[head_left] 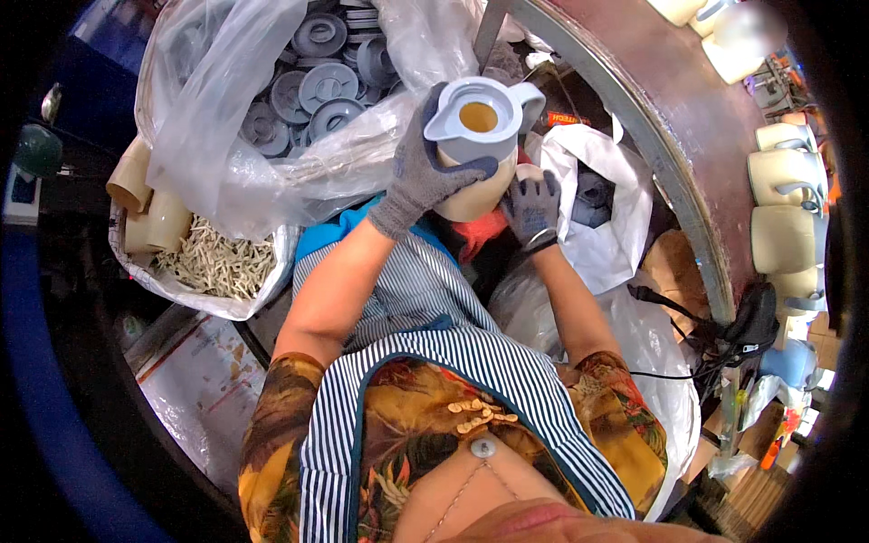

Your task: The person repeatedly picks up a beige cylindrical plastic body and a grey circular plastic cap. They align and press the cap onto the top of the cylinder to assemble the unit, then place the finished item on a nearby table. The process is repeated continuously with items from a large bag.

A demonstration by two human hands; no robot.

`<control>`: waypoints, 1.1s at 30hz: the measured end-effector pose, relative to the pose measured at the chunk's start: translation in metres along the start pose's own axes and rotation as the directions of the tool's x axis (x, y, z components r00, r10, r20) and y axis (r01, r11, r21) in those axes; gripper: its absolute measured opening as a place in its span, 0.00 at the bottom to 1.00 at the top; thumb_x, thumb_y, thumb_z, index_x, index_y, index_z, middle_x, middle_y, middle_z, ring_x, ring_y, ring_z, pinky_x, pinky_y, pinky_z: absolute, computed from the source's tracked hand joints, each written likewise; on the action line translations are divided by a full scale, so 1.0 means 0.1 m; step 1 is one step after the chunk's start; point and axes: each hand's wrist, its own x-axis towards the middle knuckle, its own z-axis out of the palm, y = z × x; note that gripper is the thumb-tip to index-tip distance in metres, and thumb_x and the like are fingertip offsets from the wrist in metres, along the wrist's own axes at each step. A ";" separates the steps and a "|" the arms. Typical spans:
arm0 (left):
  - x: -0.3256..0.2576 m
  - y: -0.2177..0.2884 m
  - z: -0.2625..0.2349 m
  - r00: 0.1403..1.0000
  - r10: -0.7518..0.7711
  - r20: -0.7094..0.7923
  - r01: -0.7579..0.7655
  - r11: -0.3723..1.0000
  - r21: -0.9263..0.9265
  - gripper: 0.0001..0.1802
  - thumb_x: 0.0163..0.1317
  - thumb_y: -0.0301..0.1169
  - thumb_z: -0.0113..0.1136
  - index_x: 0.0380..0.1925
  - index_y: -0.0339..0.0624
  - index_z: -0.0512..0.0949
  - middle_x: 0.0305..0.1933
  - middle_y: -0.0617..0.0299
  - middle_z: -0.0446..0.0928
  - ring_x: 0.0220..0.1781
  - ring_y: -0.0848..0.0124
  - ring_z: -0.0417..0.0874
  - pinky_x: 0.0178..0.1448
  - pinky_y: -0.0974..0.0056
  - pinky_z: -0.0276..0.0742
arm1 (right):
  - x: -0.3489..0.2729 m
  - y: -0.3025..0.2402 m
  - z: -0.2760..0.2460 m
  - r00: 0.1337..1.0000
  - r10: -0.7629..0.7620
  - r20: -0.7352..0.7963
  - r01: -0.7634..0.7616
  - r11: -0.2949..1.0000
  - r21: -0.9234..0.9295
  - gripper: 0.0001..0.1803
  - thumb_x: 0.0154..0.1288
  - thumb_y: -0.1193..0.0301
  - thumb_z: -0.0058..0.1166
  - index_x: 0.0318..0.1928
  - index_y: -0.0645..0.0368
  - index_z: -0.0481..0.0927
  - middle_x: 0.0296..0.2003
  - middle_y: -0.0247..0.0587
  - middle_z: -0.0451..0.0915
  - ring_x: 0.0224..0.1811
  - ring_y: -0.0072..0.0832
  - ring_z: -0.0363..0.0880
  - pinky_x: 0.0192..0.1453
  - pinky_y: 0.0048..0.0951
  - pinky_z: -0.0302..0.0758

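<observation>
My left hand [418,179], in a grey work glove, is wrapped round a jug [472,195] with a cream body. A blue-grey collar with a spout and a handle tops the jug, and its open mouth shows a yellowish inside. The jug is tilted slightly, its mouth facing up towards me. Beside the lower part of the jug, my gloved right hand [532,210] has its fingers curled over a small cream-coloured rounded piece [529,170]. The jug hides part of that piece, and I cannot tell whether it touches the jug.
Grey round lids [328,86] fill a plastic-lined container at the far left. Nearer stands a sack of small pale pieces [222,262] with cream cylinders [169,226]. A white bag [605,244] holds dark grey parts. Several cream jugs [780,240] line the metal-edged curved table [656,90] at right.
</observation>
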 end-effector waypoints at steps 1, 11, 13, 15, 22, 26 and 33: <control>-0.01 0.01 0.05 1.000 -0.003 0.013 0.003 1.000 0.014 0.64 0.36 0.51 0.83 0.70 0.35 0.58 0.67 0.47 0.69 0.69 0.55 0.70 0.71 0.54 0.66 | -0.08 0.04 0.05 0.999 -0.001 0.042 -0.001 0.999 0.043 0.35 0.59 0.51 0.58 0.66 0.47 0.71 0.45 0.43 0.76 0.54 0.43 0.72 0.68 0.56 0.61; -0.12 -0.07 0.30 0.987 0.024 0.157 -0.030 0.999 0.039 0.62 0.39 0.48 0.81 0.71 0.38 0.56 0.68 0.49 0.68 0.71 0.56 0.69 0.73 0.54 0.65 | 0.33 0.58 -1.33 0.814 0.581 0.026 -0.169 0.194 0.966 0.22 0.70 0.68 0.57 0.59 0.67 0.74 0.54 0.43 0.79 0.54 0.27 0.76 0.62 0.28 0.71; -0.13 -0.31 0.36 0.987 -0.023 0.158 0.009 0.996 0.087 0.60 0.38 0.52 0.81 0.67 0.36 0.59 0.65 0.47 0.69 0.67 0.52 0.72 0.70 0.51 0.67 | 0.52 0.64 -2.10 0.708 0.670 -0.224 -0.047 0.362 0.931 0.18 0.71 0.71 0.54 0.58 0.64 0.75 0.57 0.46 0.77 0.59 0.29 0.74 0.65 0.32 0.71; -0.15 -0.31 0.43 0.988 0.007 0.151 -0.013 0.999 0.035 0.59 0.37 0.52 0.81 0.66 0.36 0.61 0.64 0.47 0.70 0.66 0.52 0.73 0.69 0.51 0.68 | 0.68 0.70 -2.68 0.563 0.685 -0.462 0.137 0.474 0.870 0.18 0.71 0.71 0.54 0.57 0.64 0.75 0.56 0.46 0.78 0.58 0.30 0.75 0.65 0.32 0.71; -0.09 -0.15 0.37 0.989 0.061 0.134 -0.058 0.998 -0.024 0.57 0.39 0.52 0.80 0.67 0.39 0.63 0.64 0.46 0.70 0.65 0.51 0.72 0.68 0.50 0.67 | 1.25 0.09 -1.93 0.973 0.141 -0.183 0.018 0.741 0.671 0.18 0.70 0.68 0.54 0.56 0.65 0.76 0.53 0.47 0.79 0.55 0.31 0.77 0.62 0.32 0.72; 0.06 -0.02 -0.04 0.915 0.038 0.402 -0.083 0.992 0.095 0.58 0.38 0.54 0.79 0.67 0.38 0.63 0.64 0.43 0.70 0.66 0.51 0.72 0.69 0.52 0.67 | 1.10 0.03 -2.02 0.965 0.203 -0.165 -0.015 0.675 0.738 0.19 0.70 0.67 0.54 0.55 0.66 0.77 0.52 0.47 0.80 0.53 0.32 0.78 0.60 0.32 0.72; 0.70 0.72 0.57 0.974 0.109 0.200 -0.192 0.863 0.468 0.28 0.60 0.53 0.62 0.46 0.38 0.78 0.48 0.50 0.79 0.51 0.56 0.80 0.54 0.49 0.72 | 0.12 0.43 -1.64 0.749 0.624 0.222 -0.514 0.336 0.789 0.22 0.72 0.59 0.56 0.53 0.67 0.77 0.45 0.44 0.80 0.45 0.27 0.77 0.53 0.31 0.74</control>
